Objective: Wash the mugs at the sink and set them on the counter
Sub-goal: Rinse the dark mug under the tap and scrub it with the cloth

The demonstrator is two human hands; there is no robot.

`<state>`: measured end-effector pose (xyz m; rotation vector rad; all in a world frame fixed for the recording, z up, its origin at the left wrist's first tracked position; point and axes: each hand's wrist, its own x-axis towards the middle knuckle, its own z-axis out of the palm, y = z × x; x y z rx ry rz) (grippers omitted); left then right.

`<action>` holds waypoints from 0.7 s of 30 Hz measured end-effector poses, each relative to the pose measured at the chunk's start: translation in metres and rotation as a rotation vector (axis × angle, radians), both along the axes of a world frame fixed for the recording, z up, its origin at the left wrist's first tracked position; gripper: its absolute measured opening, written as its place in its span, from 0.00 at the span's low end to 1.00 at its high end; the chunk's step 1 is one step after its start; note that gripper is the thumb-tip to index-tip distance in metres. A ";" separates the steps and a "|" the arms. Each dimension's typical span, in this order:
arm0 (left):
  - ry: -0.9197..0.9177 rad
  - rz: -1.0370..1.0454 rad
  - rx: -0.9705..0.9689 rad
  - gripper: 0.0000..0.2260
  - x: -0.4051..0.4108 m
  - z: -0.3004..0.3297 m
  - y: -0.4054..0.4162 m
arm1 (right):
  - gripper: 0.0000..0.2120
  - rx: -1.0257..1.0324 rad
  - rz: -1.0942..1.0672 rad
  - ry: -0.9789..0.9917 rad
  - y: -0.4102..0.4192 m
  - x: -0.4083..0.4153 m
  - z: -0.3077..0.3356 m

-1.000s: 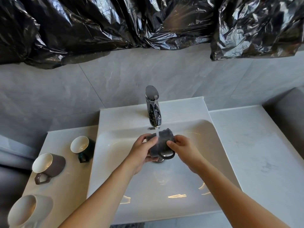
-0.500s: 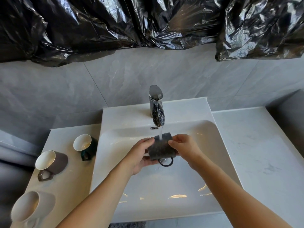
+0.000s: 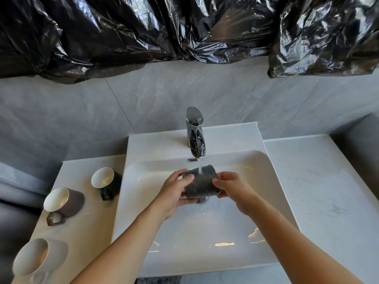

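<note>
**Mug under the tap**

The sink [image 3: 272, 201] drain is sitting mostly hidden behind the mug [image 3: 202, 186], whose handle is out of sight. Below the tap [image 3: 194, 134], the left hand [image 3: 176, 193] and right hand [image 3: 231, 188] are gripping its ends, water striking between.

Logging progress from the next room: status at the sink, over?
Left hand and right hand both grip the dark mug, sideways under the running faucet. Three mugs wait on left counter. Nothing blocking.

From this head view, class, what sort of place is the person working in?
Probably a bathroom or washroom vanity: a white basin with a chrome tap running, set in a marble-look counter against grey tiled wall.
</note>
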<state>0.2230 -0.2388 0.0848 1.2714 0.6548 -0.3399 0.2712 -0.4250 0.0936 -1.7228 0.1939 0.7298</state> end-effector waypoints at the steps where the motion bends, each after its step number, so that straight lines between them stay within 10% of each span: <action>1: -0.081 -0.029 0.122 0.20 -0.001 -0.003 0.000 | 0.07 0.037 -0.004 0.065 -0.001 0.000 0.000; 4: -0.264 -0.223 0.436 0.29 -0.007 -0.007 -0.001 | 0.09 0.084 -0.046 0.168 -0.002 0.002 -0.002; 11: -0.019 -0.045 -0.073 0.15 -0.005 0.003 -0.001 | 0.08 0.008 0.020 -0.037 -0.001 -0.003 -0.002; 21: -0.247 -0.340 0.345 0.27 -0.008 0.001 0.002 | 0.08 -0.019 0.018 0.096 0.000 0.000 -0.001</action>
